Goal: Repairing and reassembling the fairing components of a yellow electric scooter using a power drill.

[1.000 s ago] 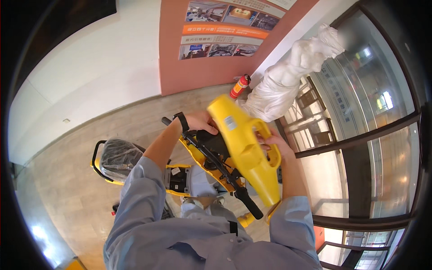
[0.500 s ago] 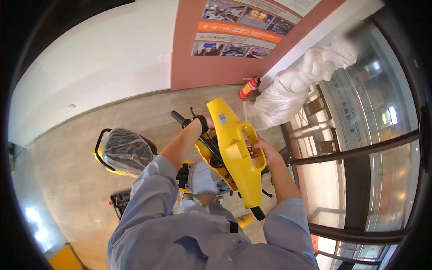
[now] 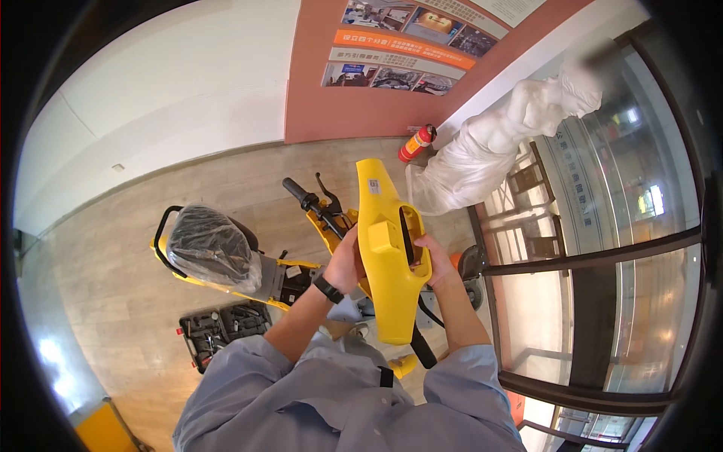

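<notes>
Between my two hands is a yellow plastic handlebar cover (image 3: 388, 290) with a rounded oblong opening and a small label. It hangs over the front of a yellow electric scooter. My left hand (image 3: 345, 264) grips its left edge, the fingers hidden behind it. My right hand (image 3: 437, 262) holds the right edge beside the opening, some fingertips showing through. The scooter's black left handgrip (image 3: 300, 193) and brake lever (image 3: 327, 190) stick out beyond the cover. Another black grip (image 3: 423, 348) shows below it. More yellow bodywork (image 3: 324, 232) lies partly hidden behind the cover.
At left is the scooter seat (image 3: 211, 247), wrapped in clear plastic. An open tool case (image 3: 224, 328) lies on the floor. Ahead stand a red fire extinguisher (image 3: 416, 143) and a plastic-wrapped white statue (image 3: 482, 147). Dark-framed glass (image 3: 602, 256) runs along the right.
My left hand has drawn back toward me from the far end of the cover to its left edge. The cover has turned more upright, exposing the left handgrip and lever. More of the tool case shows.
</notes>
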{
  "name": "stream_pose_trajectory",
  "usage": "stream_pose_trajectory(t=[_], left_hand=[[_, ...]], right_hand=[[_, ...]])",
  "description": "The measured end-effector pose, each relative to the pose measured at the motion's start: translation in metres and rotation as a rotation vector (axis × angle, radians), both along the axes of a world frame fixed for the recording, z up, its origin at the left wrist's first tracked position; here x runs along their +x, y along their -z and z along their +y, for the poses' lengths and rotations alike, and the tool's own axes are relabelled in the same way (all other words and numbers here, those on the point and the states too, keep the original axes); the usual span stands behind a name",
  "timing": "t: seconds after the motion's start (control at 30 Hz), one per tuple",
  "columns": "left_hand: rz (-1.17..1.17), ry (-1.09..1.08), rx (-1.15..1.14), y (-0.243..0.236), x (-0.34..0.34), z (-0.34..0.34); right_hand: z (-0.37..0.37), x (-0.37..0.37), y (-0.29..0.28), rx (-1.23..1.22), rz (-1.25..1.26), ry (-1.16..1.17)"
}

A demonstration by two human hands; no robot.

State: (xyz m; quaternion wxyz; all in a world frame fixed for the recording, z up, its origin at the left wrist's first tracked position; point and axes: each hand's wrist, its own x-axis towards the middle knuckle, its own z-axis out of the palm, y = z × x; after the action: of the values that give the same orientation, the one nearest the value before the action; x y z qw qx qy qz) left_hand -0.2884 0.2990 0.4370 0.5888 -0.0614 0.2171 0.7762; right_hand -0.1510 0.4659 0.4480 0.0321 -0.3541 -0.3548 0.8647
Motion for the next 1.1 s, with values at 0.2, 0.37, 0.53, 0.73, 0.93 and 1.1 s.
stream_pose_trajectory(t=[0.2,0.37,0.53,0.73,0.93,1.1], left_hand=[[-0.129,-0.035,0.334,0.011,0.014,-0.019],[0.117,0.083,0.2,0.032,0.016,-0.021],[-0.102,0.047,0.202,0.044,0.021,-0.022],[-0.18,-0.025,0.214,0.039,0.029,-0.025],[-0.193,-0.009,0.192,0.048,0.03,-0.03],[-0.2,-0.008,0.226,0.041,0.031,-0.034]], right_hand=[[-0.018,-0.01,-0.032,0.269,-0.044,0.011],[-0.013,-0.002,-0.029,0.429,-0.101,-0.039],[-0.02,0.001,-0.027,0.544,-0.119,-0.063],[-0.031,0.003,-0.041,0.545,-0.1,-0.093],[-0.034,0.001,-0.038,0.657,-0.131,-0.103],[-0.036,-0.003,-0.038,0.63,-0.086,-0.104]])
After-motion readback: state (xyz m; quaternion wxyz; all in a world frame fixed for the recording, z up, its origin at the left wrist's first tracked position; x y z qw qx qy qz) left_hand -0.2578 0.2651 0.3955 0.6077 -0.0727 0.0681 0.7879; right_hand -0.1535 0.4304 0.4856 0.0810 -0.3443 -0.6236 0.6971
